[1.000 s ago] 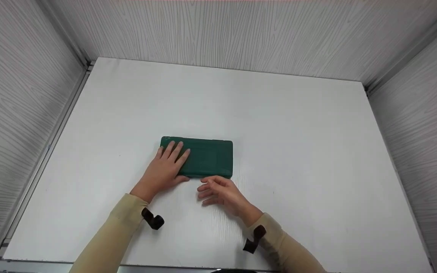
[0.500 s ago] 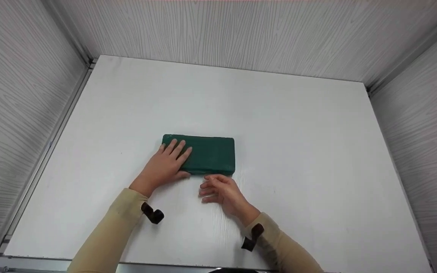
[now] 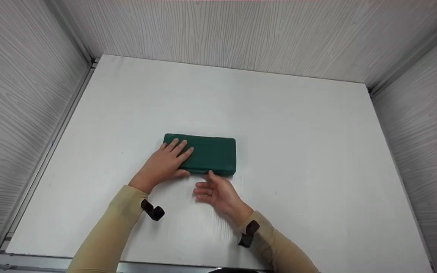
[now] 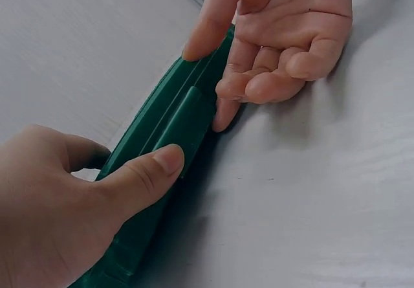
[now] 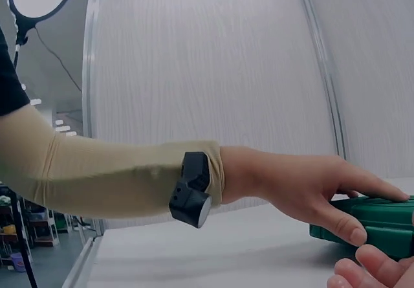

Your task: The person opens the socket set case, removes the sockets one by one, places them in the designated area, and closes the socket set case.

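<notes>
A dark green plastic case point(image 3: 214, 153), lid down, lies flat on the white table. My left hand point(image 3: 161, 165) rests on its left part with fingers spread straight over the lid. In the left wrist view, that hand's thumb touches a raised latch point(image 4: 184, 123) on the front side. At the front edge, right of the middle, is my right hand point(image 3: 220, 193), palm turned up. Its thumb lies at the lid's edge and its index finger at the lower edge, pinching the case's front; the other fingers are loosely bent, off the case. The case's contents are hidden.
The white table point(image 3: 298, 151) is bounded by wood-grain panels point(image 3: 241, 34) at the back and both sides. A small black camera point(image 3: 153, 209) sits on the left wrist, another camera point(image 3: 249, 234) on the right. Shelves point(image 5: 42, 226) stand beyond the table.
My right hand has turned palm up, its thumb now at the lid's front edge. My left hand keeps its place on the case. The whole view has shifted slightly.
</notes>
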Motion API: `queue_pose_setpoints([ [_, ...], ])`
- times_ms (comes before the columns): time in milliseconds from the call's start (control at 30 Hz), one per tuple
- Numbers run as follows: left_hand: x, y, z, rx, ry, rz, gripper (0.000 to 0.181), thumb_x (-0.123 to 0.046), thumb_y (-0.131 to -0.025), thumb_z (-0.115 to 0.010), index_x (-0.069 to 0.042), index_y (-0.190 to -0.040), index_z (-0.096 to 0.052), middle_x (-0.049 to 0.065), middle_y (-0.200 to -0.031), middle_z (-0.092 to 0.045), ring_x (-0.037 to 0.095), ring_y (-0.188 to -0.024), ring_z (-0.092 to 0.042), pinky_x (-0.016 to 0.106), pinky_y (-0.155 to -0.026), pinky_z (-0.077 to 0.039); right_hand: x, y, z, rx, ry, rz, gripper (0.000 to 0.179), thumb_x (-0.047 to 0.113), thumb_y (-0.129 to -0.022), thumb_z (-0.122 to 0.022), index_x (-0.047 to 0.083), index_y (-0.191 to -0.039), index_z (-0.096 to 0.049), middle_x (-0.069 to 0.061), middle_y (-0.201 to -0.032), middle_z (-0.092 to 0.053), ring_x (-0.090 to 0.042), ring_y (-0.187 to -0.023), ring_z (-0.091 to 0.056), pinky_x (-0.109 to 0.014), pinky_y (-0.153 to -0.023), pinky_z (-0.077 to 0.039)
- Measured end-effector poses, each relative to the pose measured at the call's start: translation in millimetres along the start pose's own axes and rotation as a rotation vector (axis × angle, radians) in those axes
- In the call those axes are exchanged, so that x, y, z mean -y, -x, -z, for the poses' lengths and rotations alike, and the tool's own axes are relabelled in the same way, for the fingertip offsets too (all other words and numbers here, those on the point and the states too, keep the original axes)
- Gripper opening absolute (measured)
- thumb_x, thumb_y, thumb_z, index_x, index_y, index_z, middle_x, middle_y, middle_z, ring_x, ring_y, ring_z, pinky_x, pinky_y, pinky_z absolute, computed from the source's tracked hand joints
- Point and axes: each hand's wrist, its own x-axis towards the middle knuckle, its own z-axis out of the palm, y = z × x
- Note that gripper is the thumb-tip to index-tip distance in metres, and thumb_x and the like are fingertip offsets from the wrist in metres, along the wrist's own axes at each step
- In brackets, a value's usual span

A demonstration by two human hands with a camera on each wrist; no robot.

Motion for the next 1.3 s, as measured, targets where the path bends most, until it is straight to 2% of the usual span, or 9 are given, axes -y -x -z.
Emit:
queue_pose_setpoints([
  [300,-1.7,0.0,-3.4,0.001,0.051,0.009,0.074,-0.053,-0.084,-0.059,-0.016,-0.144,-0.038,0.017,-0.147,-0.032,0.037,-0.134,-0.026,0.056,-0.099,-0.031,-5.0,-3.4,-2.2,-0.053,-0.003,0.003,0.043,0.034,-0.099,-0.044,-0.003,-0.121,-0.046,-0.013,-0.085,-0.065,-0.029,-0.081,-0.067,-0.040,-0.070,-0.053],
  [700,-2.8,1.7,-1.7,-0.011,0.060,0.015,0.073,-0.054,-0.085,-0.057,-0.016,-0.144,-0.037,0.017,-0.147,-0.031,0.039,-0.135,-0.024,0.058,-0.099,-0.030,-5.8,-3.5,-3.7,-0.100,0.024,0.018,0.046,0.038,-0.096,-0.049,-0.002,-0.116,-0.051,-0.014,-0.082,-0.066,-0.030,-0.077,-0.068,-0.038,-0.064,-0.054],
  [900,-0.7,3.4,-1.6,-0.014,0.081,0.012,0.074,-0.056,-0.084,-0.056,-0.017,-0.144,-0.037,0.017,-0.147,-0.030,0.038,-0.135,-0.023,0.058,-0.100,-0.028,-7.9,0.0,-5.3,-0.062,0.060,0.043,0.045,0.040,-0.096,-0.047,-0.003,-0.109,-0.051,-0.015,-0.083,-0.068,-0.030,-0.077,-0.068,-0.039,-0.064,-0.054],
  [1167,2.8,6.5,-5.6,-0.033,0.084,0.005,0.075,-0.054,-0.083,-0.059,-0.019,-0.145,-0.035,0.016,-0.149,-0.027,0.037,-0.137,-0.020,0.057,-0.102,-0.025,-5.7,5.3,-2.8,0.005,0.094,-0.001,0.049,0.039,-0.095,-0.050,0.001,-0.124,-0.041,-0.014,-0.087,-0.066,-0.028,-0.077,-0.067,-0.040,-0.066,-0.054],
  [1300,2.1,6.7,-6.6,-0.061,0.070,-0.013,0.074,-0.053,-0.083,-0.060,-0.019,-0.145,-0.036,0.015,-0.149,-0.028,0.037,-0.136,-0.021,0.056,-0.102,-0.026,-4.8,6.6,1.5,0.030,0.093,-0.013,0.048,0.037,-0.095,-0.050,0.002,-0.126,-0.039,-0.015,-0.088,-0.065,-0.028,-0.078,-0.067,-0.040,-0.068,-0.053],
])
